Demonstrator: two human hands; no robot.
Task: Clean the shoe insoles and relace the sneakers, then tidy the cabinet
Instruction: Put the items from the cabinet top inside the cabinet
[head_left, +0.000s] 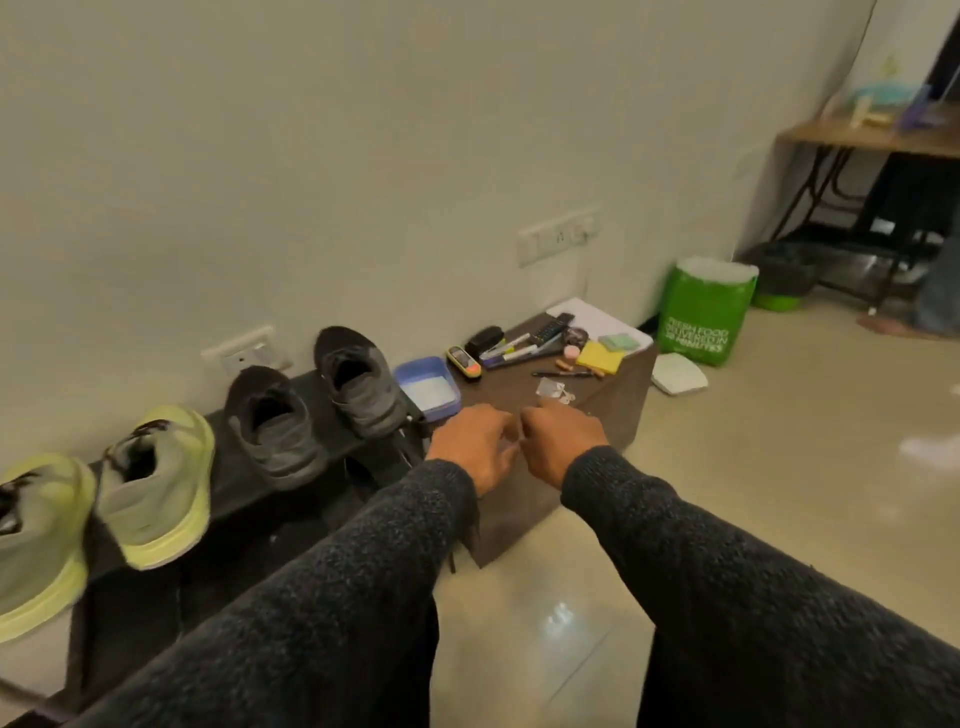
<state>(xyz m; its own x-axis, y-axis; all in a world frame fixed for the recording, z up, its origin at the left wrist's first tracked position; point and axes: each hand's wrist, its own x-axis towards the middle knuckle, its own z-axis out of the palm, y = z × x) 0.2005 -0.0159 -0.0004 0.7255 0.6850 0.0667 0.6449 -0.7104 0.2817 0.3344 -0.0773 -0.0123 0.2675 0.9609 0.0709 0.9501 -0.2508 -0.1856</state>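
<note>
2 hands (475, 441) (563, 439) over cabinet (613, 400)

Both arms, in dark grey knitted sleeves, reached from the lower frame toward its centre. The left hand (475, 441) and right hand (558, 439) met knuckle to knuckle, fingers curled inward; whether either grip held anything was unclear.

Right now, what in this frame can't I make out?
- Head view: whatever the left hand and right hand hold between them, hidden by curled fingers.
- Leftmost green sneaker: cut off by the left edge, motion-blurred.
- Small clutter on the cabinet: too small to identify.
</note>
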